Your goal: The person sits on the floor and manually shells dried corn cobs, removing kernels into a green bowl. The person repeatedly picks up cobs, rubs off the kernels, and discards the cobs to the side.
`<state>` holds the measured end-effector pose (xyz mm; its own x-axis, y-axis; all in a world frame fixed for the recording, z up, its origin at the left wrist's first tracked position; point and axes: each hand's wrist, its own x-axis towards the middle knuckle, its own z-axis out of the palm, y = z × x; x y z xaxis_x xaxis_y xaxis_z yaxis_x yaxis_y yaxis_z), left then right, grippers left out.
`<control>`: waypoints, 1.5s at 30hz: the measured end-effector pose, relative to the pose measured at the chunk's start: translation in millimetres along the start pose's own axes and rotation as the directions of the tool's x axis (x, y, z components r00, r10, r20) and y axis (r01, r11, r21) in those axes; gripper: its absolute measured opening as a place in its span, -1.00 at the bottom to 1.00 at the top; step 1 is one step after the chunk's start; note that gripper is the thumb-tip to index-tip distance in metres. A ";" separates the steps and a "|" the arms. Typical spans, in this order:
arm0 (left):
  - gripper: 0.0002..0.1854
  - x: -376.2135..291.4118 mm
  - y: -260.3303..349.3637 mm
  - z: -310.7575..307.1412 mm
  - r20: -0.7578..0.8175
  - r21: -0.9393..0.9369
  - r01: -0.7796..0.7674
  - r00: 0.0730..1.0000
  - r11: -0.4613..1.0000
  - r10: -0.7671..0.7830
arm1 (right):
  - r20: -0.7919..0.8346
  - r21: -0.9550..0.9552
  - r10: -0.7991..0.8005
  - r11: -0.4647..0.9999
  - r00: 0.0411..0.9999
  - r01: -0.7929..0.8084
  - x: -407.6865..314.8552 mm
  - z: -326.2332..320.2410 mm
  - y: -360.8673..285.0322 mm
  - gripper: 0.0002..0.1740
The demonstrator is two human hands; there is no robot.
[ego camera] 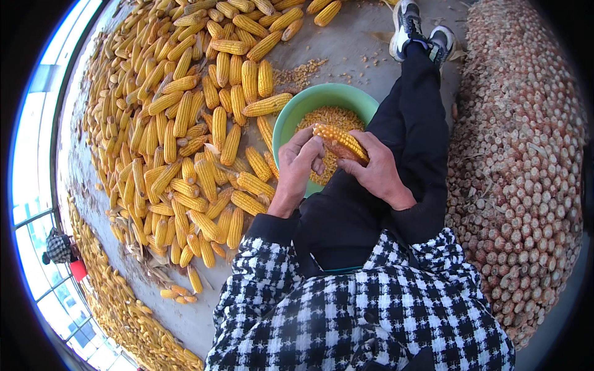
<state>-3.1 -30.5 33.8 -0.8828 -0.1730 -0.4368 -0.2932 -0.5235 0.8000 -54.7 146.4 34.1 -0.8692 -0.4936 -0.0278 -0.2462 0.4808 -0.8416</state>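
A partly shelled ear of corn [344,140] is held over a green plastic basin [281,118]. Yellow kernels cover its upper side, while the lower side shows bare reddish cob. My right hand [378,169] grips the ear's right end from the side, with the thumb beneath. At the other end, the thumb and curled fingers of my left hand [299,157] close on the tip. Loose corn kernels [332,116] lie in the basin, which stands against my leg; my hands and the ear hide part of them.
Left of the basin spreads a large heap of unshelled corn ears [185,139]. Stacked bare corn cobs [515,185] form a long pile on my right. Stray kernels [301,74] lie on the concrete floor [352,37]. A person [60,246] is at the far left, near windows.
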 end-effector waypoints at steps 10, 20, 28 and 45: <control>-0.63 1.5 -1.0 -3.9 -0.049 0.207 0.018 0.999 0.978 -0.008 | 0.121 -0.170 -0.115 0.976 0.986 0.135 -9.5 -1.8 2.4 -0.26; -0.64 3.1 -8.0 1.0 -0.016 0.156 -0.033 0.999 0.987 0.036 | 0.038 -0.150 -0.095 0.984 0.995 0.099 -12.8 1.9 9.9 -0.30; -0.63 5.1 -1.8 -6.2 -0.020 0.347 0.100 0.995 0.933 -0.099 | 0.071 -0.344 -0.140 0.926 0.988 0.156 -17.6 4.2 9.7 -0.25; -0.63 8.1 -11.0 -4.8 0.020 0.114 0.049 0.998 0.992 -0.051 | -0.013 -0.330 -0.155 0.933 0.988 0.142 -18.1 4.1 11.7 -0.23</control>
<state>-5.3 -30.2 19.5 -0.8738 -0.1289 -0.4688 -0.3757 -0.4329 0.8194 -40.2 158.0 22.6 -0.8261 -0.5528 0.1097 -0.4945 0.6175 -0.6117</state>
